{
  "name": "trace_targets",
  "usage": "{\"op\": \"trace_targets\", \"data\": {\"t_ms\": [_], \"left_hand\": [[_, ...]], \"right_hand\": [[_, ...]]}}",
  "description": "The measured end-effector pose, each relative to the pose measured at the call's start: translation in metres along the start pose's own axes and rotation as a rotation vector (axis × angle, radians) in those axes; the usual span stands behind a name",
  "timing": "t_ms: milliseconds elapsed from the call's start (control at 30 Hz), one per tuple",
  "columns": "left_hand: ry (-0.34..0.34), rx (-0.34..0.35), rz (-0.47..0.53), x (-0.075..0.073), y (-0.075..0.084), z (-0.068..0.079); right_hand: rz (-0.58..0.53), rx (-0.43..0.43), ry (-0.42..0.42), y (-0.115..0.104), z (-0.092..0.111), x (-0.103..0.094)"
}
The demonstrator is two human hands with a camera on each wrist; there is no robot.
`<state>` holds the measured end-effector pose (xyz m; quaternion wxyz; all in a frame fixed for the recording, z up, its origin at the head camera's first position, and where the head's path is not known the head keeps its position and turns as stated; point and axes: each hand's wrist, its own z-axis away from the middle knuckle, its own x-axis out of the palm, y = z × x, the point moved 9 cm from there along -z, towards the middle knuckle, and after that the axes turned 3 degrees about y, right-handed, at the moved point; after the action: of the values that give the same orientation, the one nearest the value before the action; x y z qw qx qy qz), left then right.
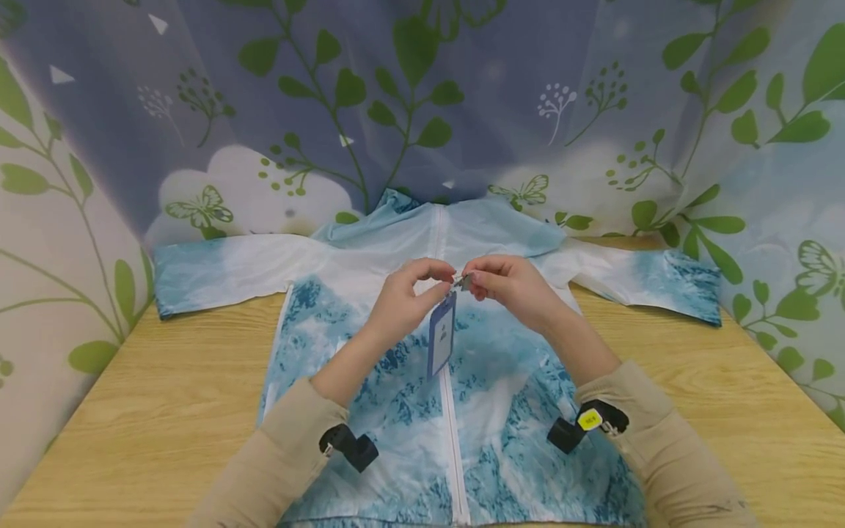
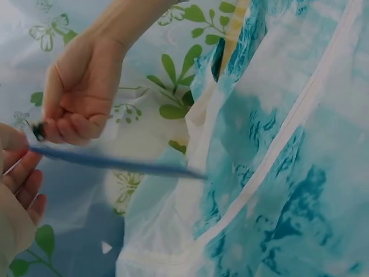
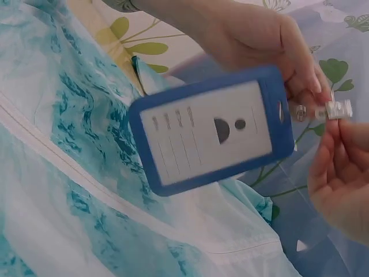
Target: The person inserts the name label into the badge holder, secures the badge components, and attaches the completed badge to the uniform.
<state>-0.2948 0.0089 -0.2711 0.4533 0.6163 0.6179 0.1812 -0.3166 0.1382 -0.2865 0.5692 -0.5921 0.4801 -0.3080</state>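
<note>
A blue-framed ID badge holder [image 3: 210,130] with a white card dangles above a blue and white zip-up jacket [image 1: 396,455]. A clear strap with a metal clip [image 3: 339,109] is attached at its slot. My left hand [image 1: 411,297] pinches the strap just above the holder, thumb and index finger together. The clip is pinched by my right hand [image 1: 515,287], close beside the left fingertips. From the left wrist, the badge holder [image 2: 115,161] appears nearly edge-on. Fingers hide part of the strap and clip.
The jacket lies front up on a wooden table [image 1: 178,411], its zip [image 1: 450,440] running down the middle and both sleeves [image 1: 224,271] spread sideways. A leaf-patterned cloth [image 1: 422,110] hangs behind and along both sides.
</note>
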Motion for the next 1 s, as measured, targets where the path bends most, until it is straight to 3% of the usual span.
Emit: {"op": "trace_targets", "data": {"t_ms": [133, 333, 567, 900, 1000], "left_hand": [[0.015, 0.046, -0.235, 0.0, 0.012, -0.003], [-0.026, 0.057, -0.35, 0.008, 0.014, -0.009], [0.006, 0.045, -0.345, 0.008, 0.01, -0.011], [0.122, 0.269, -0.317, 0.004, 0.017, -0.006], [0.13, 0.291, -0.309, 0.003, 0.018, -0.004]], "right_hand": [[-0.059, 0.093, 0.105, 0.01, -0.002, -0.008], [-0.119, 0.124, 0.194, 0.016, -0.001, -0.013], [-0.179, 0.107, 0.23, 0.013, 0.0, -0.01], [-0.159, 0.101, 0.217, 0.007, 0.0, -0.001], [-0.164, 0.122, 0.201, 0.008, 0.0, 0.0]]}}
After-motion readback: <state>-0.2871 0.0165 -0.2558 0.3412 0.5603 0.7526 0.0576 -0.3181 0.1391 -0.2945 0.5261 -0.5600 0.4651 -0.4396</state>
